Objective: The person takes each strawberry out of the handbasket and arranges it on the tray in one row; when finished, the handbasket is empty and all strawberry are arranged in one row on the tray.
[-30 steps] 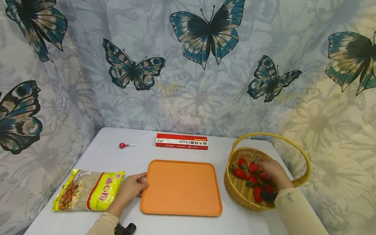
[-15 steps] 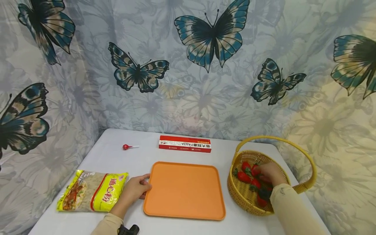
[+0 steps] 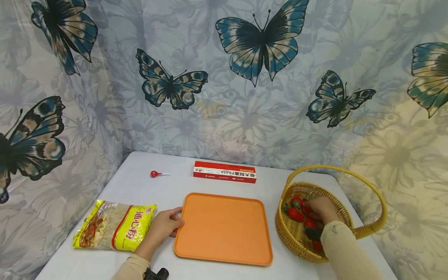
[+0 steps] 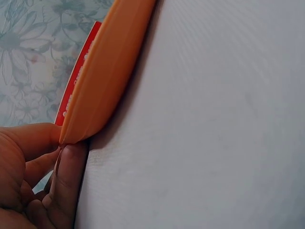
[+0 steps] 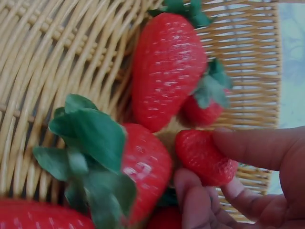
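Observation:
My left hand point(image 3: 163, 226) pinches the left edge of an orange rectangular tray point(image 3: 224, 229) that lies on the table. In the left wrist view, thumb and fingers hold the tray's corner point(image 4: 93, 105). On the right, my right hand point(image 3: 323, 209) reaches into a yellow wicker basket point(image 3: 287, 238). The right wrist view shows thumb and fingers pinching a small red strawberry point(image 5: 202, 156). Around it lie several larger strawberries with green leaves, among them a long strawberry point(image 5: 167, 67) and a leafy strawberry point(image 5: 145, 167). My right hand and sleeve hide part of the basket's contents.
Left of the tray lies a yellow noodle bag point(image 3: 115, 225). A red lollipop point(image 3: 154, 174) and a red-and-white pasta box point(image 3: 224, 172) lie toward the back of the white table point(image 3: 175, 190). The basket's tall handle point(image 3: 378, 194) arches over its right side.
The head view has shifted, so everything on the table sits further right in it. Inside the basket my right hand has moved slightly among the strawberries; my left hand stays on the tray edge.

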### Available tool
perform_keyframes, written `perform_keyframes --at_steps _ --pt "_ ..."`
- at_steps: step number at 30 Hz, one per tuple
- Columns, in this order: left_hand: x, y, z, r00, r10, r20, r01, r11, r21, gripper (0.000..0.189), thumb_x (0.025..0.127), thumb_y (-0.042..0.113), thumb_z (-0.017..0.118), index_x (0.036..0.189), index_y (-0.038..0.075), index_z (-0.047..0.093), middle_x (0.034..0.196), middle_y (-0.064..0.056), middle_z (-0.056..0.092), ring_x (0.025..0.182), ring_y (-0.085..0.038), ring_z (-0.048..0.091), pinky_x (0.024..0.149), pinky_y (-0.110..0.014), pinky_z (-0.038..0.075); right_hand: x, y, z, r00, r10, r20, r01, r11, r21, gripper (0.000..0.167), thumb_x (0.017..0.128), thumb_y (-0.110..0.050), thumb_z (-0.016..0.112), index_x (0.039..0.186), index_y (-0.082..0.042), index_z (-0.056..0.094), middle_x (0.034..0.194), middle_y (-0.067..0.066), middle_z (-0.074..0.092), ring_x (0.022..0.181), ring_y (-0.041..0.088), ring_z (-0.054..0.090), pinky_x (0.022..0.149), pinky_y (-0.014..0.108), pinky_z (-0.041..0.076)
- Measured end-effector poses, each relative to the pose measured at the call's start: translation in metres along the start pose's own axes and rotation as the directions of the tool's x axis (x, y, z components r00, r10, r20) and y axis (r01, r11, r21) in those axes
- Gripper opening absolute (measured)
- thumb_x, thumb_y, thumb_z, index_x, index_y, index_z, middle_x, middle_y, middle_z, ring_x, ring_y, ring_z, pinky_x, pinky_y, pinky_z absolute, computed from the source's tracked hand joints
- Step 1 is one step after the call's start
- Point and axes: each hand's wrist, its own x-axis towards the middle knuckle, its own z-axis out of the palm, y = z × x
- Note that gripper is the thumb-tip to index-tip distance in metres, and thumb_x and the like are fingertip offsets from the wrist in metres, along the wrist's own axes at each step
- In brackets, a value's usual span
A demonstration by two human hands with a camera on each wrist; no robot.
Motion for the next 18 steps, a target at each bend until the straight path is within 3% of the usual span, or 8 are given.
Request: perform_keyframes --at_steps 6,12,15,18 --pt "-0.002 0.002 -0.003 1.000 -0.004 0.006 0.004 1.000 -0.007 0.055 0.085 0.015 0.076 0.137 0.011 0.059 0.089 -0.002 0.060 0.063 -0.016 0.059 0.054 -0.030 0.055 -0.014 -0.003 -0.011 0.999 -0.034 0.004 0.034 0.999 -0.020 0.029 0.091 -0.020 0.066 0.094 0.008 0.062 0.088 0.013 0.063 0.074 0.024 0.065 0.068 0.037 0.054" --pt "-0.001 0.000 -0.003 1.000 -0.010 0.001 0.010 1.000 -0.002 0.054 0.086 0.017 0.076 0.137 0.012 0.059 0.089 -0.002 0.059 0.062 -0.016 0.058 0.054 -0.030 0.055 -0.052 -0.020 -0.021 0.998 -0.061 0.026 0.060 0.998 0.036 0.062 0.092 -0.035 0.069 0.125 0.011 0.045 0.111 0.018 0.057 0.086 0.023 0.065 0.081 0.044 0.054" --pt "-0.002 0.000 -0.002 1.000 -0.001 0.007 0.001 1.000 -0.006 0.054 0.086 0.016 0.076 0.137 0.011 0.059 0.088 -0.002 0.059 0.061 -0.016 0.058 0.054 -0.030 0.055 -0.079 -0.029 -0.020 0.993 -0.097 0.066 0.089 0.989 0.116 0.062 0.092 -0.034 0.069 0.127 0.010 0.043 0.105 0.014 0.061 0.083 0.021 0.066 0.078 0.038 0.056" --pt "-0.002 0.002 0.000 1.000 0.000 0.008 0.000 1.000 -0.011 0.054 0.086 0.016 0.076 0.137 0.011 0.059 0.088 -0.003 0.059 0.060 -0.016 0.058 0.054 -0.030 0.054 -0.105 -0.041 -0.014 0.972 -0.194 0.131 0.164 0.964 0.211 0.051 0.094 -0.027 0.068 0.122 0.009 0.045 0.097 0.008 0.063 0.081 0.021 0.065 0.073 0.033 0.057"
